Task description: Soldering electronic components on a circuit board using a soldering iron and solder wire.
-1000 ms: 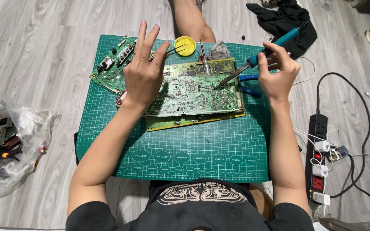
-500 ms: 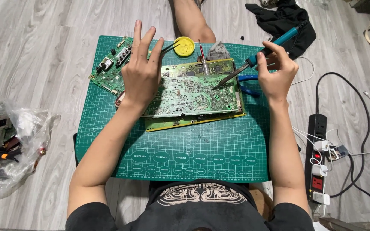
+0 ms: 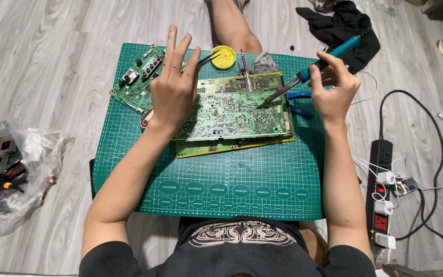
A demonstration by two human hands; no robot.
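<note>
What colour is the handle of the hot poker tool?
Teal-blue handle on the soldering iron, held in the right hand; head view.

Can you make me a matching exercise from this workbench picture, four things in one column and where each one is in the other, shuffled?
Things:
1. soldering iron
2. large circuit board
3. yellow round tin
4. power strip

Places:
A. on the wooden floor, right of the mat
B. under the left hand
C. at the far edge of the green mat
D. in the right hand

Pairs: 1-D, 2-B, 3-C, 4-A
</note>
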